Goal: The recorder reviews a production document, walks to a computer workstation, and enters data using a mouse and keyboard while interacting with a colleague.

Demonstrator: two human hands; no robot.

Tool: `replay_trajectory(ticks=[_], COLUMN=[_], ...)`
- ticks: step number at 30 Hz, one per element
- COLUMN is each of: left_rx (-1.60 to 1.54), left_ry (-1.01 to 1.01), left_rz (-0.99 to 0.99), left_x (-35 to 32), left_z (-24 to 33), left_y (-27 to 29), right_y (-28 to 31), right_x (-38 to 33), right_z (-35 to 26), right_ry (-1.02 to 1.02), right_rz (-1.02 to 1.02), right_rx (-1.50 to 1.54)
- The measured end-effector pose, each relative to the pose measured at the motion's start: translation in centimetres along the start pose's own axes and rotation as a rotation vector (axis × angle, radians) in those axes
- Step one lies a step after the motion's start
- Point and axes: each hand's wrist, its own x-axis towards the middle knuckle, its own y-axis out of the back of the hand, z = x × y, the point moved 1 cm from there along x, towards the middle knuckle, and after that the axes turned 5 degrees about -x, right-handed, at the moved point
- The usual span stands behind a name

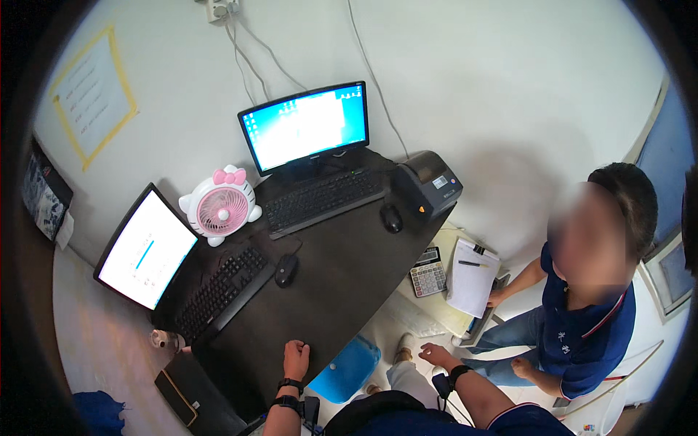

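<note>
My left hand (295,360) is at the near edge of the black desk (331,291), fingers curled in and nothing seen in them. Black bands circle that wrist. My right hand (436,354) hangs in the air right of a blue stool (347,369), its fingers loosely bent and apart, holding nothing visible. The nearest desk items to my left hand are a black mouse (286,269) and a black keyboard (224,294); neither is touched.
Two lit monitors (307,127), a pink-and-white fan (221,207), a second keyboard (325,203) and a label printer (427,185) stand on the desk. At right, a person (589,312) has one hand at an open drawer (480,327), beside a calculator (428,275) and a clipboard (471,280).
</note>
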Motion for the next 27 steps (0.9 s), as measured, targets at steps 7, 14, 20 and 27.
replay_trajectory(ticks=[7,14,20,27], left_rx=[-0.006,-0.057,-0.252,0.018], left_ry=[0.021,-0.065,-0.001,-0.158], left_rz=[0.004,0.015,-0.047,-0.141], left_x=[-0.2,0.6,0.9,1.5], left_z=[-1.0,-1.7,-8.9,-3.4], left_y=[0.0,-1.1,0.6,-0.6], right_y=[-0.3,-0.1,0.1,0.2], right_x=[-0.8,-2.3,-2.3,-4.5], right_z=[0.2,1.5,-2.9,-0.1], right_ry=[0.006,0.009,0.353,0.184], right_rz=[0.012,0.081,0.097,0.152], right_rx=[0.004,0.025,-0.289,-0.036])
